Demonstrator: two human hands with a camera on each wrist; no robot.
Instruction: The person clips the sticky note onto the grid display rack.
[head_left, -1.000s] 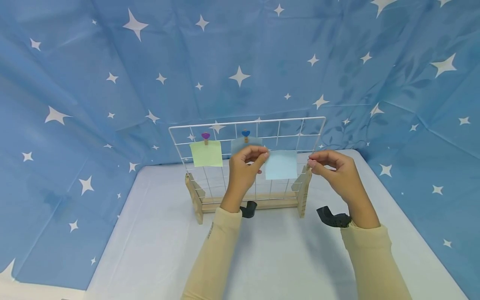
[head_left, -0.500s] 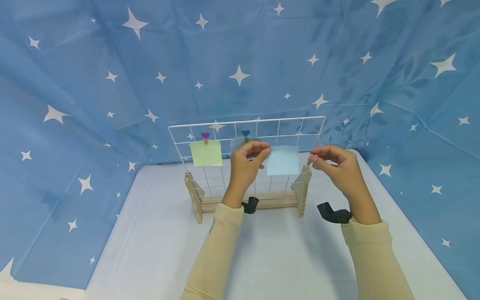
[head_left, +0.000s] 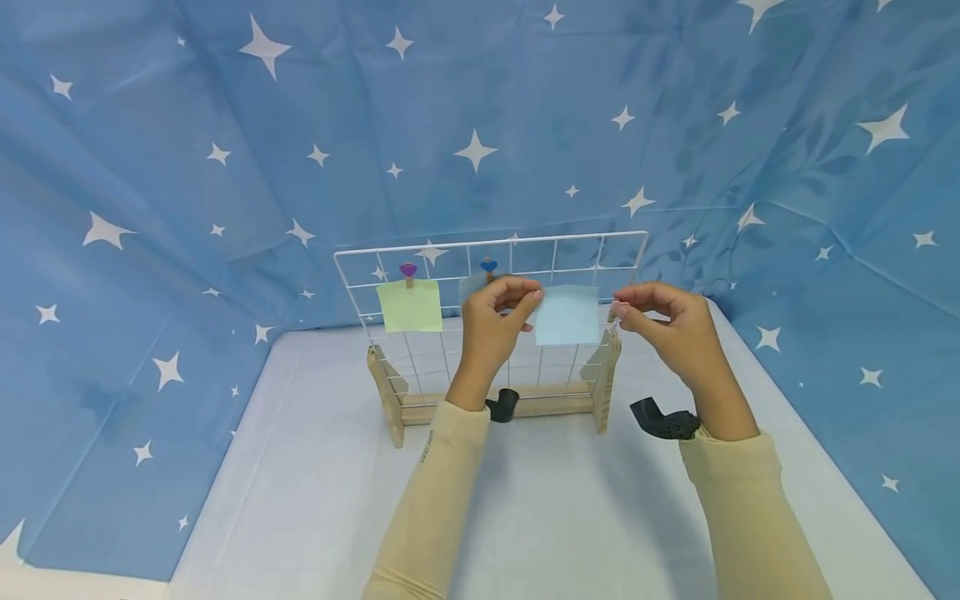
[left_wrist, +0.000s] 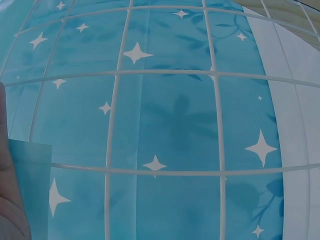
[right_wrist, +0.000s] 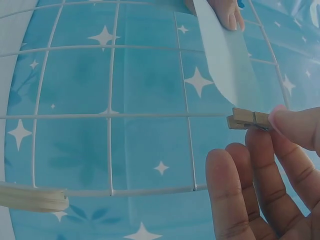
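My left hand (head_left: 489,342) pinches a light blue square of paper (head_left: 567,317) by its upper left corner, in front of a white wire grid (head_left: 427,247). Between thumb and fingertips, my right hand (head_left: 671,329) grips a small wooden clothespin (right_wrist: 245,119); a bit of pink shows at the thumb. In the right wrist view the clothespin's free end sits close by the paper's edge. On the grid, a green note (head_left: 411,307) hangs from a clip with a purple heart (head_left: 408,270). A blue note (head_left: 469,287), mostly hidden behind my left hand, hangs from a blue-heart clip (head_left: 489,265).
The grid stands in a wooden base (head_left: 555,404) with two side feet on a white-covered table (head_left: 315,500). Blue star-printed cloth (head_left: 345,100) surrounds the back and sides. Black wrist mounts (head_left: 663,421) hang under both forearms.
My left hand has raised the light blue paper a little. My right hand has also risen slightly, and in the last half second it has come closer to the paper with the clothespin.
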